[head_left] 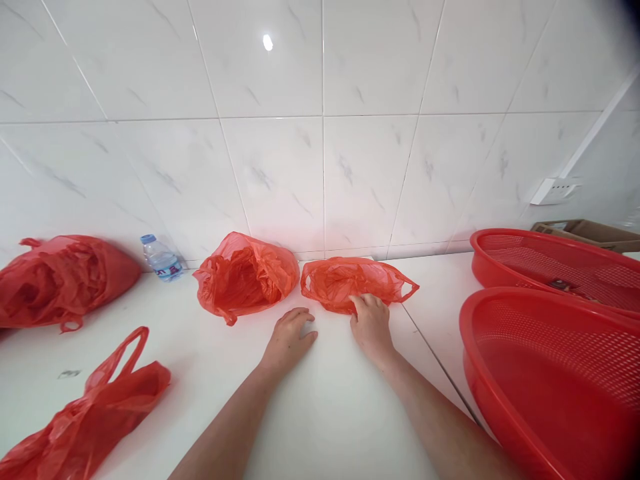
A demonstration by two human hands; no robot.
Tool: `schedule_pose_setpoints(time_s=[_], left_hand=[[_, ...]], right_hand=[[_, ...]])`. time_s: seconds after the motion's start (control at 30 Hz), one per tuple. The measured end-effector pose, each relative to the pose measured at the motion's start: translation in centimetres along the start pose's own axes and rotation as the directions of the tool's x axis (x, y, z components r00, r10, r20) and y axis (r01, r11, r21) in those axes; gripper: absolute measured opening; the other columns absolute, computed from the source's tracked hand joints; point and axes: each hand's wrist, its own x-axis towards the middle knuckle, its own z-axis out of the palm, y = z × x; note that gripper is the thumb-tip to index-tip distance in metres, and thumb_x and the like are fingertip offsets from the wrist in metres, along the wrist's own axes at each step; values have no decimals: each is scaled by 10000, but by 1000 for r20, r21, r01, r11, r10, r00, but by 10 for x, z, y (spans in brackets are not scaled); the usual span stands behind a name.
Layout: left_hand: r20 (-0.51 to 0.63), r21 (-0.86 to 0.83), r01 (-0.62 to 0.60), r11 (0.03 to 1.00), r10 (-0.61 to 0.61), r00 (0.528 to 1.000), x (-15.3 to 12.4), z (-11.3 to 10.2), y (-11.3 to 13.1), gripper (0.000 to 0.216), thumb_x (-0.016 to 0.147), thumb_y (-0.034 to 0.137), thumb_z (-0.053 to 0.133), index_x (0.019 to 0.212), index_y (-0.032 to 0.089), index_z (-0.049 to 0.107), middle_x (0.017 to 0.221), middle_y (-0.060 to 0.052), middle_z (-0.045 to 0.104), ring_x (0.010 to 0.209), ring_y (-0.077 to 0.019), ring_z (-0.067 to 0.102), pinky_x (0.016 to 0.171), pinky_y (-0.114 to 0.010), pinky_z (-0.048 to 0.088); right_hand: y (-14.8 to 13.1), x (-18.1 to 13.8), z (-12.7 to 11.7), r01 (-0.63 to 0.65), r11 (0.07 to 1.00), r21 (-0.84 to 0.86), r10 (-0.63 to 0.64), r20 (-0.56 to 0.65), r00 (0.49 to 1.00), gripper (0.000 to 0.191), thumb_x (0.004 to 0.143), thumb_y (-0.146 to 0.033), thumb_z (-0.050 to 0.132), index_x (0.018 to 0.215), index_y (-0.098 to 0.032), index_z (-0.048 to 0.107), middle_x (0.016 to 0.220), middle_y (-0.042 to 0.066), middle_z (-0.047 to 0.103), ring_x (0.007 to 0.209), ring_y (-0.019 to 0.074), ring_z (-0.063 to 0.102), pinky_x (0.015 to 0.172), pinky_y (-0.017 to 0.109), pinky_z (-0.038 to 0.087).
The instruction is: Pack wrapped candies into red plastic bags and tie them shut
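My right hand [372,327] is at the front rim of a red plastic bag [330,283], its fingers curled over the edge and partly hidden. That bag lies low and spread against the wall, one handle loop pointing right. To the left of it, my left hand [290,339] rests over the white table, thumb and fingers apart and holding nothing. Just beyond the left hand stands another red plastic bag [280,267], its mouth gaping toward me with crumpled plastic inside.
A full red bag [117,263] and a water bottle [163,259] are at the back left. Another red bag [117,403] lies front left. Two red plastic baskets [467,333] occupy the right, with a cardboard box [590,230] behind. A socket [553,191] is on the tiled wall.
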Motion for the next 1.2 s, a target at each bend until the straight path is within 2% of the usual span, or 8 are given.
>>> schedule_pose_setpoints(time_s=[0.1, 0.27, 0.4, 0.57, 0.63, 0.83, 1.03, 1.2], left_hand=[[0, -9, -2, 1000, 2, 1000, -1, 0, -1, 236, 760, 251, 557, 983, 250, 634, 1207, -41, 568, 1140, -234, 514, 990, -428, 421], [5, 3, 8, 1000, -8, 1000, 0, -2, 1, 229, 752, 247, 559, 965, 245, 645, 1199, -43, 577, 1135, -238, 522, 994, -429, 420], [13, 2, 7, 1000, -7, 1000, 0, -3, 3, 222, 758, 244, 557, 963, 250, 642, 1198, -38, 576, 1131, -235, 525, 986, -418, 430], [18, -2, 6, 1000, -6, 1000, 0, -4, 4, 221, 761, 240, 550, 962, 247, 641, 1190, -39, 578, 1139, -238, 517, 982, -420, 430], [19, -3, 12, 1000, -12, 1000, 0, -5, 4, 219, 757, 239, 556, 959, 247, 640, 1188, -39, 579, 1135, -234, 521, 980, -414, 433], [13, -7, -1, 1000, 2, 1000, 1, -2, 0, 230, 749, 231, 571, 966, 247, 645, 1183, -38, 583, 1132, -228, 527, 984, -401, 430], [18, -31, 29, 999, -29, 999, -1, -1, -3, 263, 765, 266, 561, 1012, 244, 650, 1242, -44, 558, 1147, -227, 520, 1001, -399, 413], [36, -55, 67, 996, -65, 997, -5, -4, 0, 267, 768, 283, 555, 1015, 249, 652, 1265, -44, 547, 1151, -230, 520, 999, -387, 415]], right_hand=[[3, 0, 2, -39, 999, -32, 40, 37, 999, 414, 771, -82, 455, 1132, -207, 614, 935, 95, 564, 895, 235, 484, 823, 367, 352], [7, 0, 2, -45, 999, 15, 45, 41, 998, 214, 777, -89, 469, 823, -212, 638, 850, 52, 557, 834, 194, 484, 783, 330, 341], [8, 1, 2, -48, 998, 45, 48, -12, 999, 188, 777, -92, 467, 845, -203, 603, 865, 44, 565, 844, 188, 489, 797, 325, 335], [5, 2, 0, -35, 995, 91, 42, -73, 996, 253, 775, -133, 488, 998, -198, 589, 955, 61, 581, 946, 217, 491, 857, 351, 331], [0, 0, -2, -2, 994, 110, 11, -87, 996, 213, 787, -141, 482, 957, -197, 596, 935, 55, 585, 932, 209, 492, 855, 344, 330], [-14, -9, -1, 122, 978, 167, -133, 58, 989, 188, 802, -114, 450, 784, -209, 611, 765, 18, 593, 787, 170, 510, 809, 321, 336], [-8, -8, 4, 97, 970, 222, -125, 115, 986, 234, 779, -174, 533, 989, -209, 630, 975, 48, 605, 970, 196, 528, 911, 337, 350], [-5, -11, 1, 96, 980, 175, -109, 67, 992, 309, 776, -172, 536, 1072, -213, 612, 1123, 80, 564, 1075, 214, 503, 933, 350, 373]])
